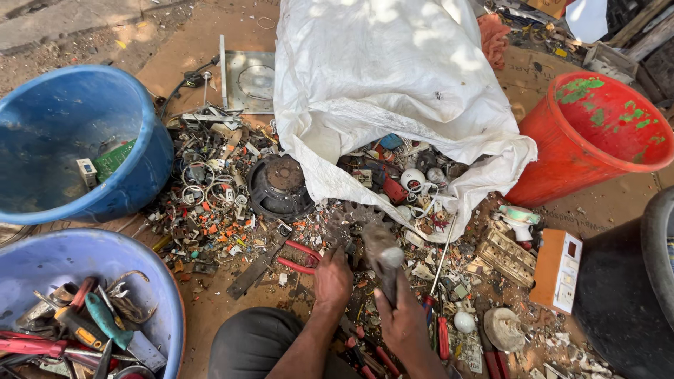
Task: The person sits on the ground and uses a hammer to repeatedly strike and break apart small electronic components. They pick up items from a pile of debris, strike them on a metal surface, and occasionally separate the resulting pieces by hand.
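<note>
My right hand (404, 319) grips the handle of a hammer (382, 253), whose worn metal head hangs just above a small scrap piece on the ground. My left hand (332, 279) is closed on that piece, steadying it under the hammer head; the piece itself is mostly hidden by my fingers. Red-handled pliers (298, 258) lie just left of my left hand. My knee in dark trousers (253, 344) is at the bottom.
A big white sack (379, 77) spills electronic scrap onto the ground. A round dark speaker frame (279, 186) lies left of it. A dark blue tub (70, 140), a light blue tub of tools (84, 309), a red bucket (597, 133) and a beige box (557, 270) surround the pile.
</note>
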